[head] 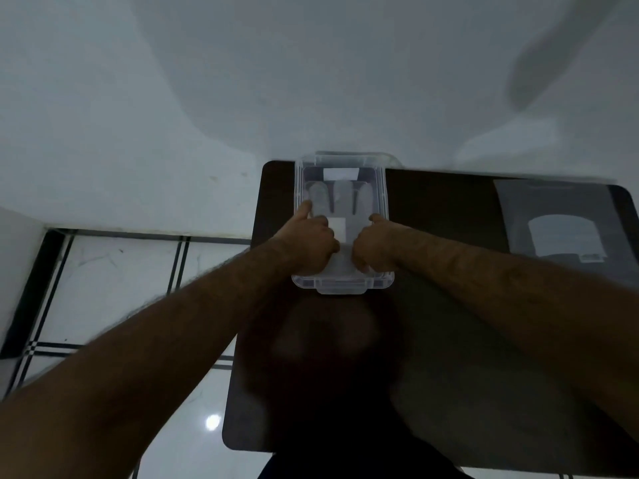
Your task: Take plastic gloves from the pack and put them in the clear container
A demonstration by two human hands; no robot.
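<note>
Clear container (380, 188): both curled hands, left hand (313, 242) and right hand (375, 247), apparently press gloves (340, 205).

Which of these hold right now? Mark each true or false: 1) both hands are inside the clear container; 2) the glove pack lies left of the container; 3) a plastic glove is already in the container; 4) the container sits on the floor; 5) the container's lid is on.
1) True: the left hand and right hand press down in the clear container.
2) False: the glove pack lies to its right on the dark table.
3) True: a plastic glove lies flat inside.
4) False: it sits on the table, near the far edge.
5) False: it is open on top.
</note>
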